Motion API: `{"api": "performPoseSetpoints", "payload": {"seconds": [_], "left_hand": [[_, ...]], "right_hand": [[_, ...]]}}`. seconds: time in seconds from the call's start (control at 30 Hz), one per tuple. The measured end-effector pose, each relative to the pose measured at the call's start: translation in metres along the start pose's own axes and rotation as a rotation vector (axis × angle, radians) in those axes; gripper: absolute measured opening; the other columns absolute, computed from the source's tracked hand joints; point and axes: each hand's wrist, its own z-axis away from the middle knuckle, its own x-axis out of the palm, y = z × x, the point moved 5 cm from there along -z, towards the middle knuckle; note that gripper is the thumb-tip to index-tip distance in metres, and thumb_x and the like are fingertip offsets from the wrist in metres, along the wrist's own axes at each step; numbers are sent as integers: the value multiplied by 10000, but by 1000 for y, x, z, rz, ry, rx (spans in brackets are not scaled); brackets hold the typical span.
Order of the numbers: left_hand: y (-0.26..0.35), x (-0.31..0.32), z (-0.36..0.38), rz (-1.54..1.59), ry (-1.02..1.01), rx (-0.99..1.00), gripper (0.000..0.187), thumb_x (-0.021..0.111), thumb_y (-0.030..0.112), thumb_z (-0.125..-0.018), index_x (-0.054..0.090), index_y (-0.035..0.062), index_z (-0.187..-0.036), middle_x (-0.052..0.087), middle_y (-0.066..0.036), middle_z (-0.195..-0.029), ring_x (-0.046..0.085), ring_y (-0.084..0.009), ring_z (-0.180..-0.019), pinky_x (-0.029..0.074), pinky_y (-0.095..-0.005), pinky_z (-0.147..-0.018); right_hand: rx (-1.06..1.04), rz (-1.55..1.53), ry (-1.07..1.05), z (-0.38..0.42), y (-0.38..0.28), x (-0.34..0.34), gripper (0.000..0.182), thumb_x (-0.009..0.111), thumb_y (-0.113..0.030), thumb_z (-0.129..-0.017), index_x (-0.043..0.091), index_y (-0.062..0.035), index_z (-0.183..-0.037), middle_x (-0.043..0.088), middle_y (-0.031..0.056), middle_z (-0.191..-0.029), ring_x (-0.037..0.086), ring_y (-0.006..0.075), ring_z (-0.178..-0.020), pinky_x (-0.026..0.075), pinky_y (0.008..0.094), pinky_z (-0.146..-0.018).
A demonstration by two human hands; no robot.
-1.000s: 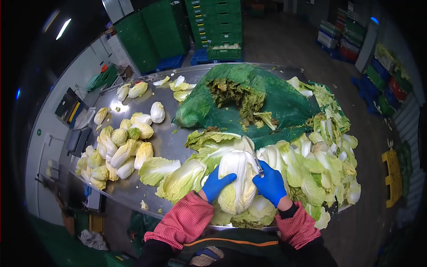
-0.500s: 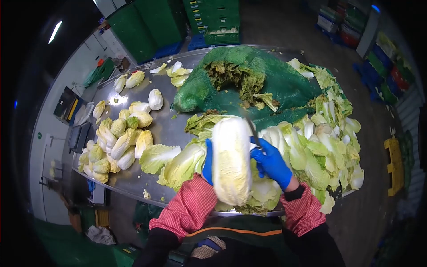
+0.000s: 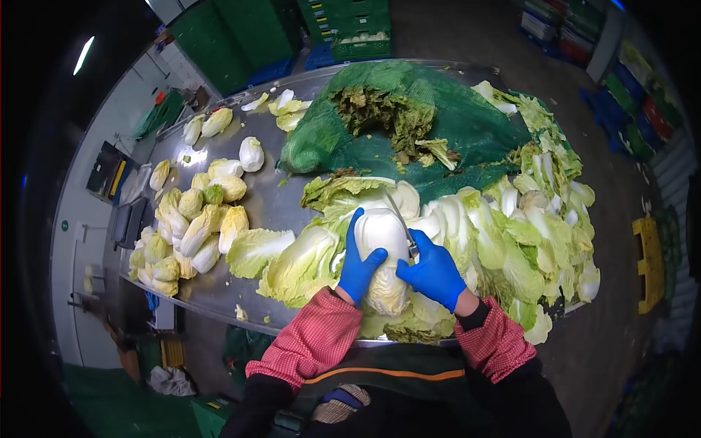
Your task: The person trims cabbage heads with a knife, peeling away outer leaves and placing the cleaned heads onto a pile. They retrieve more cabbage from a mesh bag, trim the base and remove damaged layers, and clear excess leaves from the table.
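A pale napa cabbage lies over loose leaves at the table's near side, its white base pointing away from me. My left hand, in a blue glove, is wrapped round its left side, thumb across the top. My right hand, gloved too, grips a knife against the cabbage's right side, the blade pointing away and to the left. Just beyond the base is a round whitish piece near the blade. Outer cabbage leaves spread to the left, and a deep heap of leaves lies to the right.
A green mesh bag with wilted brown-green leaves lies at the back of the metal table. Several trimmed cabbages are piled at the left. Stacked green crates stand behind, and a yellow pallet is on the right.
The cabbage has tipped from facing me lengthwise to lying lower, its base now facing away. My left thumb has come over its top. A round whitish piece now shows beyond the base.
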Motion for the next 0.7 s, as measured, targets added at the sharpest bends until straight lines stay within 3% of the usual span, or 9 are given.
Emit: {"api": "performPoseSetpoints", "payload": {"seconds": [0.07,0.17,0.2,0.33,0.43,0.47,0.53,0.63,0.7], "left_hand": [[-16,-9,-2,-34,2,31,760,643,299,-881,249,44,-1478,392,-145,-1428,383,-282,-1319,310,-386,-1106],[-38,4,13,922,60,-561,621,531,377,-953,342,47,-1443,485,-144,-1361,467,-306,-1250,360,-414,-1076],[-33,13,15,1173,-49,-521,563,424,440,-991,404,72,-1417,549,-152,-1293,540,-323,-1158,412,-445,-1028],[-35,1,9,1029,-32,-521,718,418,588,-927,389,50,-1402,510,-205,-1308,523,-337,-1176,433,-449,-997],[-24,-10,-3,918,-19,-511,841,413,699,-878,378,34,-1391,480,-246,-1319,510,-346,-1189,448,-452,-974],[-10,-8,-8,1068,-158,-451,839,462,673,-875,361,27,-1401,462,-256,-1339,502,-340,-1208,437,-446,-995],[-10,4,-24,835,-37,-396,874,459,698,-861,346,31,-1415,457,-249,-1351,510,-342,-1200,446,-455,-988],[-21,7,-27,871,-127,-392,812,383,661,-915,327,43,-1438,465,-209,-1369,513,-339,-1199,446,-469,-996],[-7,16,-30,1098,-399,-433,717,380,590,-958,358,48,-1426,467,-178,-1383,494,-315,-1225,422,-437,-1024]], "right_hand": [[75,-128,22,-3,17,3,490,649,-127,-759,558,-39,-1232,635,75,-825,643,179,-706,514,326,-649],[91,-210,-34,-7,18,-8,472,621,-71,-749,569,-35,-1217,608,40,-847,599,115,-714,502,288,-641],[20,-225,-54,-10,16,-10,433,600,-49,-748,580,-6,-1178,621,52,-895,582,105,-737,498,253,-670],[9,-574,24,-22,33,-46,445,544,-3,-753,535,51,-1195,656,89,-998,641,163,-790,529,286,-707],[195,178,259,-21,41,-73,524,668,-226,-810,524,-2,-1261,668,122,-952,659,231,-775,533,338,-720],[85,264,264,-20,37,-67,578,681,-292,-808,509,-14,-1284,666,132,-959,659,245,-775,533,351,-720],[-136,434,271,-15,18,-41,692,707,-425,-803,481,-38,-1330,662,152,-974,660,274,-775,533,378,-721],[149,-286,-178,-12,-21,-12,786,738,-500,-760,480,-51,-1351,655,137,-914,657,241,-748,533,364,-676],[192,-218,-182,-11,-22,-16,797,740,-504,-752,482,-34,-1342,650,134,-875,658,245,-738,532,357,-668]]}}
